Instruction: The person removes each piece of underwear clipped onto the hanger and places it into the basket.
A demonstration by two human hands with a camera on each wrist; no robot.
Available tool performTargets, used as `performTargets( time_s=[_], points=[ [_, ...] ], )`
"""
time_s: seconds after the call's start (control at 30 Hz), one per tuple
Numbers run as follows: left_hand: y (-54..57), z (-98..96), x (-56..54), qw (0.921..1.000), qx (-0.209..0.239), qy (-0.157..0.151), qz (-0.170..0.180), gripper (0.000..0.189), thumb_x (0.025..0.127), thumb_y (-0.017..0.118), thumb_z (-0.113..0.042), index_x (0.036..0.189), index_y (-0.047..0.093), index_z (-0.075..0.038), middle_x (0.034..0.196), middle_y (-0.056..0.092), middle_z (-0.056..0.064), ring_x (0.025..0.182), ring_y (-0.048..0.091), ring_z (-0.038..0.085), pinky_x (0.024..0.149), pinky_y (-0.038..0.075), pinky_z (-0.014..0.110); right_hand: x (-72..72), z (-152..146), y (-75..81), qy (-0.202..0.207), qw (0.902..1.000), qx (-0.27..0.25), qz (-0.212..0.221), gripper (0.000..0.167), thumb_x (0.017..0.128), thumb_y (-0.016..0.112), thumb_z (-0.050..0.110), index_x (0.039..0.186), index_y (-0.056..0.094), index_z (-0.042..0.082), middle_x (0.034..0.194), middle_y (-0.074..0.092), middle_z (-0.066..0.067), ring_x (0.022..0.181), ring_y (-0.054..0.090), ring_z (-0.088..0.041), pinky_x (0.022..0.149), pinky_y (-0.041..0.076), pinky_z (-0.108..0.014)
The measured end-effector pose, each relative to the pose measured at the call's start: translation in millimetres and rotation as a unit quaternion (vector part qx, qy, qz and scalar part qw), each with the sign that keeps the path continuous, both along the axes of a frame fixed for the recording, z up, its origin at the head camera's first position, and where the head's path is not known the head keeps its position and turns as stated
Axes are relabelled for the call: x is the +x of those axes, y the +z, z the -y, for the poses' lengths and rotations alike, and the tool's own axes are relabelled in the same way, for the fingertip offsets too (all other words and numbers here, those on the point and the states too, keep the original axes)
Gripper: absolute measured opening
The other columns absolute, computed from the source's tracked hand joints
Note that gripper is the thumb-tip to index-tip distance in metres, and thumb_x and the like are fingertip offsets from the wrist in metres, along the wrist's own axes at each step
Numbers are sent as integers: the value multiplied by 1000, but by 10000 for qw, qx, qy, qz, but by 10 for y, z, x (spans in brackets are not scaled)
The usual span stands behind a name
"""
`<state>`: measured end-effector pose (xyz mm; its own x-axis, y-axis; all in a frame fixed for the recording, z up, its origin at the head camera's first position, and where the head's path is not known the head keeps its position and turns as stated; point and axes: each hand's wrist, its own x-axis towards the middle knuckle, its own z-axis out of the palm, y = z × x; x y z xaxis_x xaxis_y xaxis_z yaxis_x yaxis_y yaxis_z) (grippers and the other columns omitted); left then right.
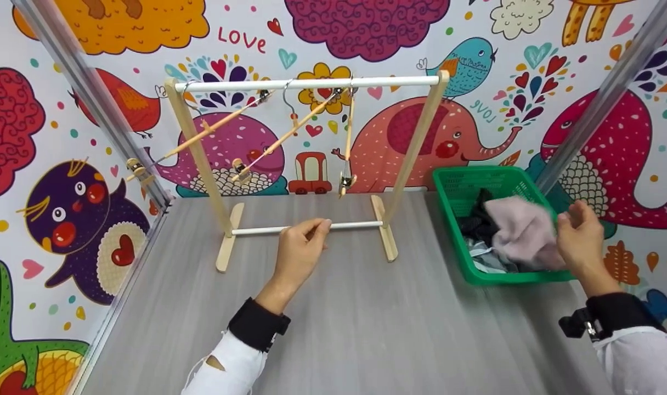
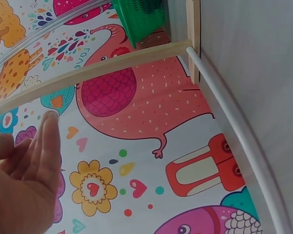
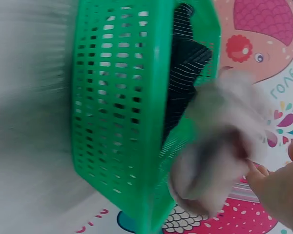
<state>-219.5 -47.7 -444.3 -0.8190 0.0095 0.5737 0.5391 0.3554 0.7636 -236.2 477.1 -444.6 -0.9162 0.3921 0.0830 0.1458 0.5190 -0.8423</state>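
Observation:
Above the green basket, my right hand pinches a pale pink cloth by its edge. The cloth is bunched and blurred in the right wrist view, with my fingertips at its side. Dark striped cloth and grey and white fabric lie in the basket beneath it. My left hand holds nothing, its fingers loosely bent in front of the rack's lower white bar. Behind it stands a small wooden rack with a white top bar.
Wooden clip hangers hang from the top bar: a left one, a middle one and a right one. Metal posts stand at both sides before a patterned wall. Everything rests on a grey tabletop.

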Motion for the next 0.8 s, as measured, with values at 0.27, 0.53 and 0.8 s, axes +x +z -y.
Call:
performTargets(
  time_s=[0.27, 0.53, 0.8],
  points=[
    [-88, 134, 110, 9997, -239, -43, 71, 16, 103, 69, -15, 97, 80, -4, 67, 66, 1, 58, 60, 9, 54, 49, 23, 85, 23, -43, 179, 9996, 201, -39, 61, 115, 34, 31, 165, 18, -1, 167, 24, -30, 153, 27, -45, 123, 29, -53],
    [-125, 211, 207, 9971, -734, 48, -175, 14, 102, 71, -17, 99, 81, -6, 80, 74, -2, 68, 65, 9, 63, 56, 29, 191, 89, 68, 333, 9993, 141, -19, 70, 113, 41, 44, 166, 19, 5, 169, 23, -26, 153, 26, -45, 123, 28, -56],
    [-131, 258, 382, 9844, -1706, 349, -250, 22, 101, 72, -26, 108, 80, -7, 96, 77, 4, 80, 72, 16, 66, 60, 37, 365, 221, 98, 479, 9977, 222, -429, 68, 112, 43, 44, 165, 25, 6, 167, 28, -26, 154, 26, -42, 123, 28, -55]
  ],
)
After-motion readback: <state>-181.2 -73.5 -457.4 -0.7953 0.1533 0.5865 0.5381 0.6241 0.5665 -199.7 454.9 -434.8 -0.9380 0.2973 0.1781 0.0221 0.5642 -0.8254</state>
